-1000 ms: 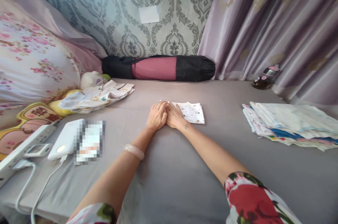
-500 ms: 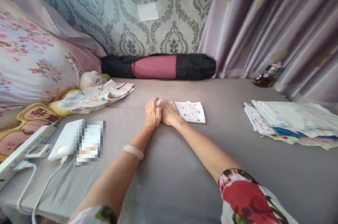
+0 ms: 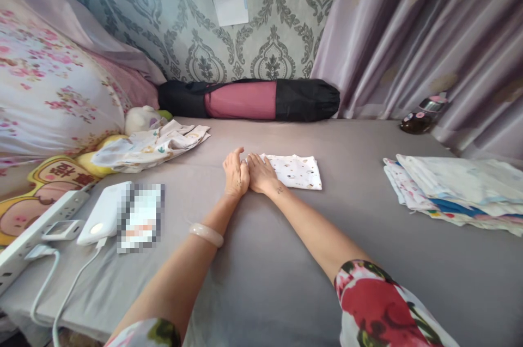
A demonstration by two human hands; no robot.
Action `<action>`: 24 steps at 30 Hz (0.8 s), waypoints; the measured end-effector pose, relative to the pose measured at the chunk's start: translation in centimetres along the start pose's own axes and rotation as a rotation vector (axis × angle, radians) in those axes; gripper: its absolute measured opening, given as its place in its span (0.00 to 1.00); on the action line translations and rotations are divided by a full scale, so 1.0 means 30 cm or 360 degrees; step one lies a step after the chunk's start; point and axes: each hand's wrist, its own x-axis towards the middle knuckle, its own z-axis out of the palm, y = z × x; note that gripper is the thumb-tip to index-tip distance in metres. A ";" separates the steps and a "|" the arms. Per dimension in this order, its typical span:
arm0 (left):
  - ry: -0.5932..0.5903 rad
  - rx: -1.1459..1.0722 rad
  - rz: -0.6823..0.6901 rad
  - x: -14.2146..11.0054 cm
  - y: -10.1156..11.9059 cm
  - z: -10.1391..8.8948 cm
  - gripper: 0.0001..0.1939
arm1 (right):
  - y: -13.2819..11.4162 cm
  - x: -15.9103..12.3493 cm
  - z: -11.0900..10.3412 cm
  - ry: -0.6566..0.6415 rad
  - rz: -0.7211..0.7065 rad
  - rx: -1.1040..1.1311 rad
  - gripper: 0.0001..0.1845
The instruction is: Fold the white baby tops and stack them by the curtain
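A small white printed cloth (image 3: 298, 171), folded into a square, lies on the grey bed sheet (image 3: 286, 260). My right hand (image 3: 260, 174) lies flat on the cloth's left edge with fingers stretched out. My left hand (image 3: 236, 174) rests beside it, touching it, fingers extended and held together on the sheet at the cloth's left end. A pale bangle (image 3: 206, 233) sits on my left wrist. Neither hand grips anything.
A stack of folded cloths (image 3: 453, 189) lies at the right. A crumpled printed cloth (image 3: 151, 145) and soft toys lie at the left, near a floral pillow (image 3: 53, 96). A power bank (image 3: 104, 213), power strip (image 3: 36, 227) and cables sit front left. A black and pink roll bag (image 3: 249, 99) lies against the wall.
Both hands have slid slightly toward the cloth's left edge and flattened. The cloth itself stays in place; the view has shifted a little.
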 end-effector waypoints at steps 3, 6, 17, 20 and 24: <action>-0.0026 0.0013 -0.0015 0.001 -0.003 0.002 0.22 | -0.001 0.007 0.025 -0.0019 -0.0016 -0.0026 0.31; -0.0073 0.0037 0.0039 0.001 -0.003 0.004 0.22 | 0.002 0.011 0.035 -0.0013 -0.0014 -0.0029 0.32; -0.0344 0.0229 0.0296 -0.007 0.022 -0.001 0.22 | 0.053 -0.073 -0.041 0.0068 0.0017 0.0048 0.30; -0.0496 0.0294 0.0398 -0.007 0.028 0.009 0.23 | 0.084 -0.123 -0.059 0.0135 0.0080 0.0024 0.29; -0.0692 0.0401 0.0456 -0.007 0.028 0.030 0.23 | 0.115 -0.154 -0.048 0.0116 0.0130 0.0004 0.29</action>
